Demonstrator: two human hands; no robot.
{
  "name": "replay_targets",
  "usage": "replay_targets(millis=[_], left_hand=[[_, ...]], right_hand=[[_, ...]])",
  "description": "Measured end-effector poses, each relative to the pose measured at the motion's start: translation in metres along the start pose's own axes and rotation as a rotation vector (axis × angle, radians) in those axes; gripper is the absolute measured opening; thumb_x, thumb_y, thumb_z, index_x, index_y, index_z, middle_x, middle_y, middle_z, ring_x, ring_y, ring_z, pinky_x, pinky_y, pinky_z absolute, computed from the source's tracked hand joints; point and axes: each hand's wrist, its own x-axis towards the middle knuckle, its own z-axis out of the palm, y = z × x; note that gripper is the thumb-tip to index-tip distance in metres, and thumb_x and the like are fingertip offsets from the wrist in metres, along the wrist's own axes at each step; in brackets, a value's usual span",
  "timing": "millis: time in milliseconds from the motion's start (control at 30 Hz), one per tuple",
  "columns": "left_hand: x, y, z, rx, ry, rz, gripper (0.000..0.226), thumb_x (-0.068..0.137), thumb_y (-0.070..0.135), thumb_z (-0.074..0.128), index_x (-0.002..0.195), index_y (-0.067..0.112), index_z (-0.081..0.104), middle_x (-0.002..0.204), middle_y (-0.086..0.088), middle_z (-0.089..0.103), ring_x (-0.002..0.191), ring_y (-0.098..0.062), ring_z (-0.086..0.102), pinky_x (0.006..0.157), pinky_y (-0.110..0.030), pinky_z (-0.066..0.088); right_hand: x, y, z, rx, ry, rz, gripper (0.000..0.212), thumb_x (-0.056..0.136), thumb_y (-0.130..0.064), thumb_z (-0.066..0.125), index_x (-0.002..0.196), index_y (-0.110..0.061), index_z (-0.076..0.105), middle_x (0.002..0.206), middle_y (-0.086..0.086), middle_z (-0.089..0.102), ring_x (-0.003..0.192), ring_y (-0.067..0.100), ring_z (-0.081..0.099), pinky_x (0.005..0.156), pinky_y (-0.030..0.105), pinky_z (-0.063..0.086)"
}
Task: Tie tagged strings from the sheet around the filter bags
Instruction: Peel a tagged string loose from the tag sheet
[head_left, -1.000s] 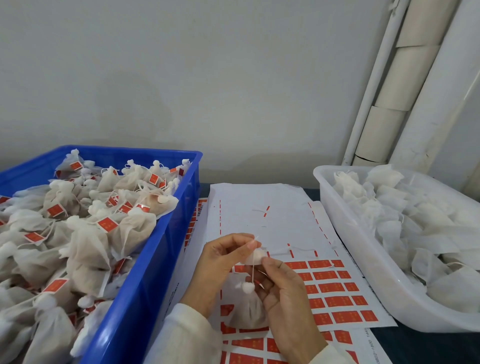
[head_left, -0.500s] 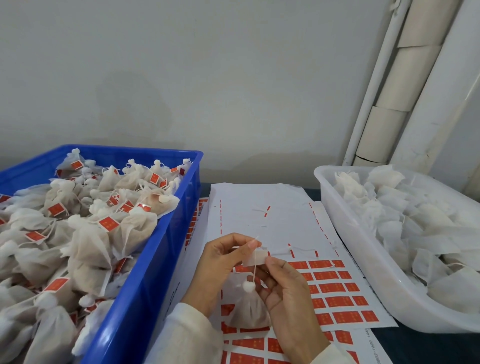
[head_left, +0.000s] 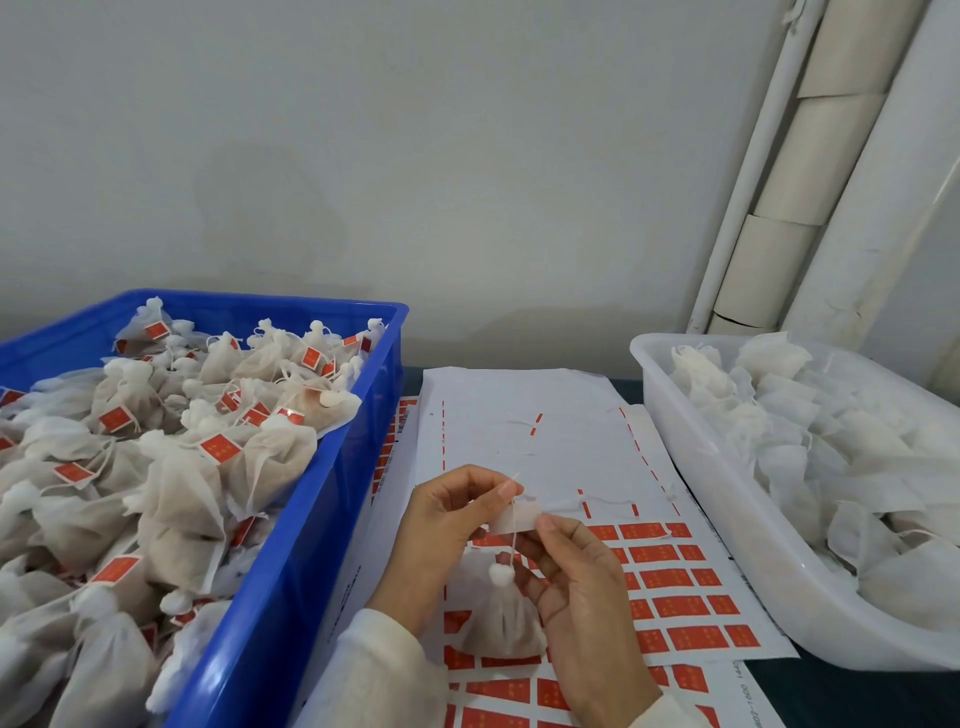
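Between a heaped blue crate of tied bags and a white tub of untied ones, left hand and right hand pinch the string over another filter bag.

both hands knot string on bag

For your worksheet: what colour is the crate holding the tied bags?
Blue, seen in the head view: the crate.

Table (dark): crate; sheets; tub
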Motion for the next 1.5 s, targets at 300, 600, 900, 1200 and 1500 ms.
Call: replay_targets(millis=[300,600,900,1200,1500], left_hand=[[0.0,0.0,0.001,0.019,0.023,-0.003,0.007,0.086,0.019,0.06,0.083,0.021,0.066,0.089,0.002,0.07,0.086,-0.02,0.064,0.073,-0.024,0.055],[-0.003,0.001,0.002,0.1,0.051,0.057,0.008,0.084,0.022,0.062,0.078,0.027,0.066,0.076,0.015,0.068,0.074,-0.006,0.065,0.059,-0.012,0.05],[-0.002,0.004,0.003,0.141,0.071,0.066,0.004,0.081,0.021,0.067,0.078,0.023,0.069,0.069,0.012,0.067,0.061,-0.007,0.063,0.052,-0.014,0.049],[-0.002,0.009,-0.002,0.022,0.046,-0.027,0.003,0.077,0.014,0.071,0.074,0.015,0.071,0.066,0.0,0.07,0.059,-0.017,0.068,0.052,-0.019,0.053],[-0.003,0.014,-0.005,0.032,0.034,-0.085,0.004,0.078,0.013,0.07,0.074,0.013,0.07,0.062,0.001,0.07,0.056,-0.015,0.068,0.05,-0.019,0.053]], right_hand=[[0.0,0.001,-0.001,0.012,-0.007,-0.028,0.013,0.09,-0.007,0.051,0.09,-0.003,0.063,0.075,0.012,0.072,0.063,0.018,0.069,0.053,0.023,0.055],[0.006,0.005,-0.002,-0.335,0.071,-0.224,0.004,0.088,-0.013,0.056,0.086,-0.012,0.06,0.083,0.003,0.067,0.078,0.018,0.064,0.065,0.019,0.053],[0.003,0.013,-0.002,-0.864,0.136,-0.866,0.015,0.081,-0.01,0.068,0.077,-0.019,0.056,0.074,-0.009,0.06,0.065,0.014,0.057,0.065,0.011,0.048],[0.006,0.014,-0.004,-1.204,0.133,-1.188,0.016,0.068,-0.023,0.069,0.071,-0.008,0.068,0.072,0.002,0.067,0.061,0.008,0.059,0.053,0.021,0.055],[0.007,0.017,-0.006,-1.404,0.113,-1.301,0.042,0.091,-0.038,0.045,0.077,-0.008,0.071,0.078,0.004,0.07,0.065,0.016,0.065,0.062,0.022,0.054]])
